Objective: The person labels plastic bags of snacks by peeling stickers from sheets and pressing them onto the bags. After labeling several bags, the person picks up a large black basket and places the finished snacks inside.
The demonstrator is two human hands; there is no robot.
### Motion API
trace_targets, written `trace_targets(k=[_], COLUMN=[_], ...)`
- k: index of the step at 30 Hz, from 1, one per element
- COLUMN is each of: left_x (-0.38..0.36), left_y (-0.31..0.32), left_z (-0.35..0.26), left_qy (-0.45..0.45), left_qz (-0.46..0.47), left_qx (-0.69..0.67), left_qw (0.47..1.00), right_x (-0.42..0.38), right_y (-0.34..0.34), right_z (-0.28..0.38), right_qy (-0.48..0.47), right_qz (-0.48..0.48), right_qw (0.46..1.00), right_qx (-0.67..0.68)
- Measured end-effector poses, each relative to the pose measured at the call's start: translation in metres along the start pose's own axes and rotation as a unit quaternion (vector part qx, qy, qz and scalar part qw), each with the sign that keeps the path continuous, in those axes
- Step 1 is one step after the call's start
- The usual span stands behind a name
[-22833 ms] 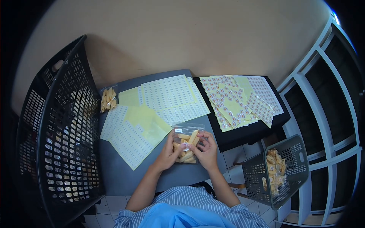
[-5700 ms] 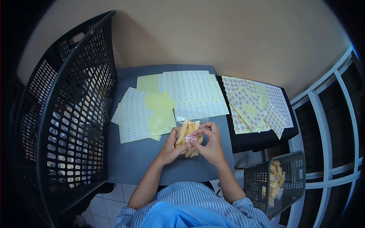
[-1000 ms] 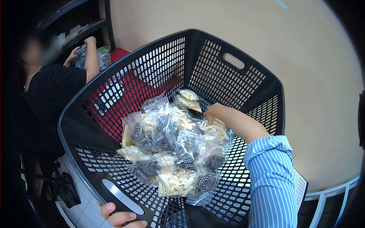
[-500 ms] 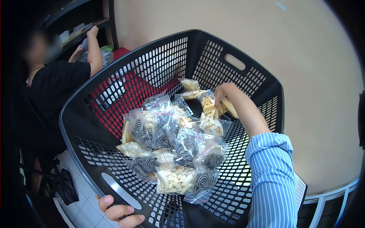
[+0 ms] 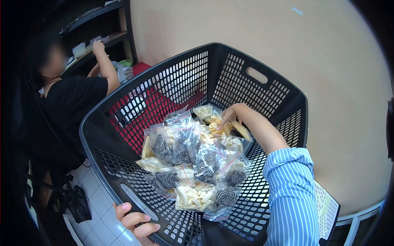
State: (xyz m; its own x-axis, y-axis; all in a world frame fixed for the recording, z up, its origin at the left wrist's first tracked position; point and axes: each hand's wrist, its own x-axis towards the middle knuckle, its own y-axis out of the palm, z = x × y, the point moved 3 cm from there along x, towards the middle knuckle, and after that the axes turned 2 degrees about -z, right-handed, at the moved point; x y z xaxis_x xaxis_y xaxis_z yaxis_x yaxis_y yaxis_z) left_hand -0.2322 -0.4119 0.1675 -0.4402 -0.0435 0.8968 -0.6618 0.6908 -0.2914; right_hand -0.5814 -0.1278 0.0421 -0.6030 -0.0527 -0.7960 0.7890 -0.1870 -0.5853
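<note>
My left hand (image 5: 137, 220) is closed round the rim of a black plastic basket (image 5: 91, 135), at its near-left handle slot. Inside the basket, my right hand (image 5: 230, 115) reaches down at the back right, its fingers on a clear packet of yellow snacks (image 5: 216, 126). Those fingertips are partly hidden among the packets. Heaped in the middle are clear zip bags of black-and-white spiral snacks (image 5: 206, 165) and bags of pale stick-shaped snacks (image 5: 194, 197). A bag of pale pieces (image 5: 202, 110) lies near the back corner.
At the left a person in a black top (image 5: 74, 96) works with both hands by a dark shelf (image 5: 119, 39). Something red (image 5: 141, 67) stands behind the basket. A beige wall (image 5: 336, 102) rises at the right. White floor tiles (image 5: 96, 205) show below left.
My right hand has moved left inside the basket, and the yellow snack packet has moved left with it. The basket appears lower and further right in view. My left hand stays on the rim.
</note>
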Motion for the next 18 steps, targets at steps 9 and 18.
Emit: trace_targets(k=[9, 18], left_x=[0.004, 0.009], left_y=[0.005, 0.006], left_z=[-0.005, 0.002], left_qy=[-0.022, 0.043], left_qz=[-0.026, -0.017], left_qx=[0.012, -0.011], left_qw=[0.999, 0.999], right_x=[0.013, -0.042], right_y=[0.016, -0.059], right_z=[0.001, -0.006], right_qy=[0.002, 0.055], right_qz=[0.029, -0.053], right_qw=[0.999, 0.997], right_qx=[-0.022, 0.021])
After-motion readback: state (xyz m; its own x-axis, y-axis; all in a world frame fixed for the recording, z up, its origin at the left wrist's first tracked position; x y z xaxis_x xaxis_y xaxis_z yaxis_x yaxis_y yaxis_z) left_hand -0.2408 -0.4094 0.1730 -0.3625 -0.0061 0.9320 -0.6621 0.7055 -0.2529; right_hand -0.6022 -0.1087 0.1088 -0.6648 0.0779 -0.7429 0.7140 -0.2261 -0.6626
